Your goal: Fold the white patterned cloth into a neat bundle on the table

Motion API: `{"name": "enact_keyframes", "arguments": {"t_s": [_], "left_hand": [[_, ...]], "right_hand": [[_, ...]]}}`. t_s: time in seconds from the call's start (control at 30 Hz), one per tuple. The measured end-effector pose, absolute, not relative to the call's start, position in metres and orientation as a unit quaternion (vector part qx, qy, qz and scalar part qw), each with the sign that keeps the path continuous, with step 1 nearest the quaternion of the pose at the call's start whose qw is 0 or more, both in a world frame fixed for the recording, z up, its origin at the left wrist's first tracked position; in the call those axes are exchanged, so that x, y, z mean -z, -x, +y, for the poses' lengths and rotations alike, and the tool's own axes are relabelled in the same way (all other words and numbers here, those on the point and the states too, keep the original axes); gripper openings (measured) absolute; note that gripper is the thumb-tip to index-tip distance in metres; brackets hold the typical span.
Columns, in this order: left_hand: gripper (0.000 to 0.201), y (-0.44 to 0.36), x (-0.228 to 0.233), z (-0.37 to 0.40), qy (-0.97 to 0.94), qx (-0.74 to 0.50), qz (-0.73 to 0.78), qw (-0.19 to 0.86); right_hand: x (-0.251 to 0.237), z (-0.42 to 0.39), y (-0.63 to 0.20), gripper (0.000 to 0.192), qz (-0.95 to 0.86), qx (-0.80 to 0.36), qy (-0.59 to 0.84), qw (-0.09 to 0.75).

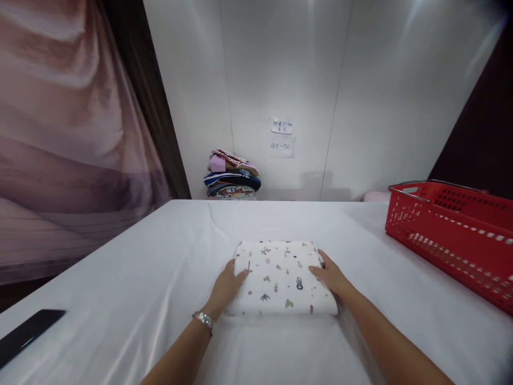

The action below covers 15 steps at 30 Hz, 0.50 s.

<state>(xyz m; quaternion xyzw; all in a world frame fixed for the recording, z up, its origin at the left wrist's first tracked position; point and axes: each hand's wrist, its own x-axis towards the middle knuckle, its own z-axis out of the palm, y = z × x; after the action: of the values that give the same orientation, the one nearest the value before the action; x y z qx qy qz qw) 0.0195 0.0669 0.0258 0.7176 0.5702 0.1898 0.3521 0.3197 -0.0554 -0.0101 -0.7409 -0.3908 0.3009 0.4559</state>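
Two bare hands flank one folded cloth on the white-covered table point(120, 299).

Nearest: a flat black object point(26, 331) lies at the table's left edge, well apart from the hands. The left hand point(227, 285), silver watch at the wrist, rests against the left side of the folded white cloth with small printed motifs point(280, 278), fingers together, thumb laid on top. The right hand point(331, 275) touches the cloth's right side, fingers loosely together, thumb on the upper face. Right of these, a red plastic basket with metal handles point(452, 230). Farthest, a stack of folded coloured garments point(232, 176) against the white wall, paper notes point(281, 136) above.
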Motion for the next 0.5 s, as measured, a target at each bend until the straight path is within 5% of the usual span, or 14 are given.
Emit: {"name": "enact_keyframes", "arguments": {"t_s": [0.27,0.5], "left_hand": [[0.073,-0.004,-0.022,0.042,-0.702,-0.186,0.609,0.318],[0.067,-0.003,-0.020,0.027,-0.721,-0.215,0.581,0.311]], "right_hand": [[0.011,-0.084,-0.310,0.070,-0.428,-0.184,0.800,0.378],[0.014,-0.101,-0.292,0.071,-0.435,-0.189,0.789,0.390]]}}
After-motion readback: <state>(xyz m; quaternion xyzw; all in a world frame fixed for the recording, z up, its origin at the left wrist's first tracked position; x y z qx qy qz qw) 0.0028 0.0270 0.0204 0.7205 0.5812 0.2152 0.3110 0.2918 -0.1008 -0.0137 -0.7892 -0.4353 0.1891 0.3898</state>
